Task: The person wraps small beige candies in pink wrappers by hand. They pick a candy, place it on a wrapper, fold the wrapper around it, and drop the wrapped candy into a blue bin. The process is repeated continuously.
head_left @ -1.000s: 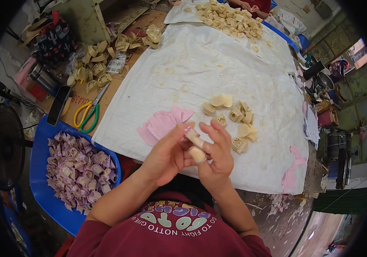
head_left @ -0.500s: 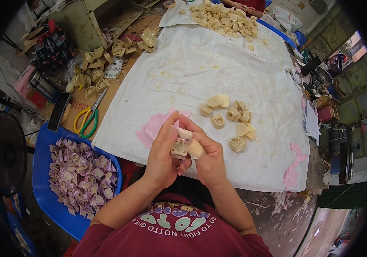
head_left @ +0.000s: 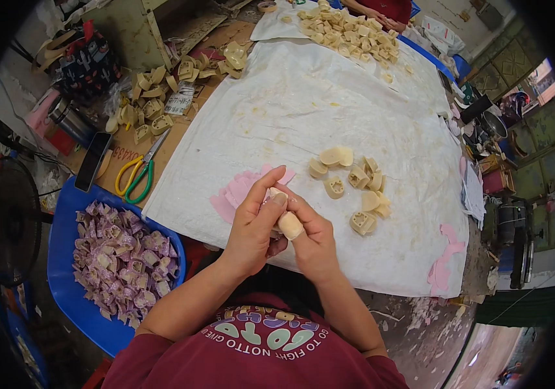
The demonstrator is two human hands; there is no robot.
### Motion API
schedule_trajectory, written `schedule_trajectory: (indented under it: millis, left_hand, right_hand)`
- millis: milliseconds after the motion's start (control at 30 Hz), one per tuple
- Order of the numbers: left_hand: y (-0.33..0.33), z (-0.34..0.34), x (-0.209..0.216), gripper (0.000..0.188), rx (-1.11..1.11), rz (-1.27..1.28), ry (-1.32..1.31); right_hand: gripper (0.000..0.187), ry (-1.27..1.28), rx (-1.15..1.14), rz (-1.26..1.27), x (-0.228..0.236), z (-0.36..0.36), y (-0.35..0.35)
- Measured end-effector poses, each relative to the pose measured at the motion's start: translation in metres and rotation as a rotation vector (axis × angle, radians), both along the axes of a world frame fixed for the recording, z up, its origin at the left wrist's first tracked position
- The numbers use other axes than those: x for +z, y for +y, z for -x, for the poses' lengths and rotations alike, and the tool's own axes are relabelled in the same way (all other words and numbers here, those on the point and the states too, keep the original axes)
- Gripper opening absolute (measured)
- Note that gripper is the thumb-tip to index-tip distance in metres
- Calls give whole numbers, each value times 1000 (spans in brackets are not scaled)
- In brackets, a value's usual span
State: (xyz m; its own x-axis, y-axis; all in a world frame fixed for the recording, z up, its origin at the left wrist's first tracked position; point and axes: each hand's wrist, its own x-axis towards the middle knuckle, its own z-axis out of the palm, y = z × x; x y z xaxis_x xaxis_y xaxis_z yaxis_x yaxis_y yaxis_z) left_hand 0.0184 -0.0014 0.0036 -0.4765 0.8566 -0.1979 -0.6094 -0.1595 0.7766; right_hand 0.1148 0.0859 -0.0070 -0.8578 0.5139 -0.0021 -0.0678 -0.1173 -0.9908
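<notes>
My left hand [head_left: 246, 230] and my right hand [head_left: 316, 243] meet over the near edge of the white-covered table, closed round a small cream moulded piece that looks like a shoe heel. Fingers hide most of it. My left thumb presses across its top, and a pale cot covers my right thumb. Just beyond my left hand lie overlapping pink sheet pieces [head_left: 237, 194]. To the right of my hands sits a loose group of cream heels [head_left: 334, 188], some with hollowed, holed faces turned up.
A blue tub [head_left: 58, 266] at the left holds many purple-wrapped pieces [head_left: 122, 259]. Scissors [head_left: 148, 161] and a phone [head_left: 93, 162] lie by the cloth's left edge. More heels [head_left: 355, 42] are heaped at the far end, near another person's hands [head_left: 381, 18]. Pink scraps [head_left: 443, 259] lie right.
My left thumb has moved across the heel, covering the holed face that showed between my hands. Both thumbs are closer together. The whole view has shifted slightly.
</notes>
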Motion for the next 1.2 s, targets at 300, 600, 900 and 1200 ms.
schedule_trajectory:
  millis: [300, 600, 900, 1200]
  left_hand:
    - [0, 8, 1, 58, -94, -18, -22]
    - [-13, 10, 5, 68, -264, -150, -91]
    - [-11, 7, 3, 66, -279, -165, -33]
    - [-16, 7, 8, 90, -321, -276, -241]
  right_hand:
    - [50, 50, 63, -611, 11, -8, 19]
    - [48, 68, -49, -727, 12, -8, 21]
    - [48, 110, -49, -893, 17, -11, 25]
    - [37, 327, -11, -65, 8, -10, 10]
